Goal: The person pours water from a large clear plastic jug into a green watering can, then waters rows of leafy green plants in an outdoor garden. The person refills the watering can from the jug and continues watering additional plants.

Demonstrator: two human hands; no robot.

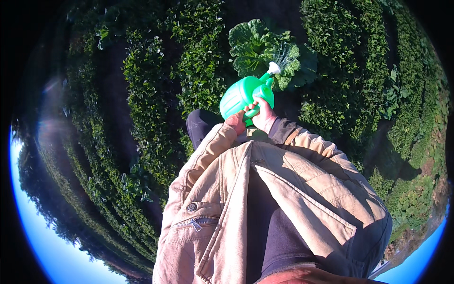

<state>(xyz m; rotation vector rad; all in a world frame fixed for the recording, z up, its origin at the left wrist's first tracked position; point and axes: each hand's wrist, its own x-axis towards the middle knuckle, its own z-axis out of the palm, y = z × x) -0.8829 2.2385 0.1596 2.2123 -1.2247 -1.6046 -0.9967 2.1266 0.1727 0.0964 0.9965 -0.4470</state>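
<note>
Both hands hold a green plastic watering can [238, 96], tipped forward over a large leafy cabbage plant [250, 49]. From its white sprinkler rose [274, 68], thin streams of water fall onto the crinkled leaves. My left hand [236, 122] grips the can low at the rear, by the near end of the handle. Higher up and to the right, my right hand [264, 114] has its fingers curled around the handle [252, 113], close to the can's top opening. The palms and the underside of the can are hidden.
Rows of low green leafy plants [200, 60] run along the left, with another dense row [331, 64] on the right. Dark soil furrows [115, 88] lie between them. My bent knee [200, 126] in dark trousers is close beside the can.
</note>
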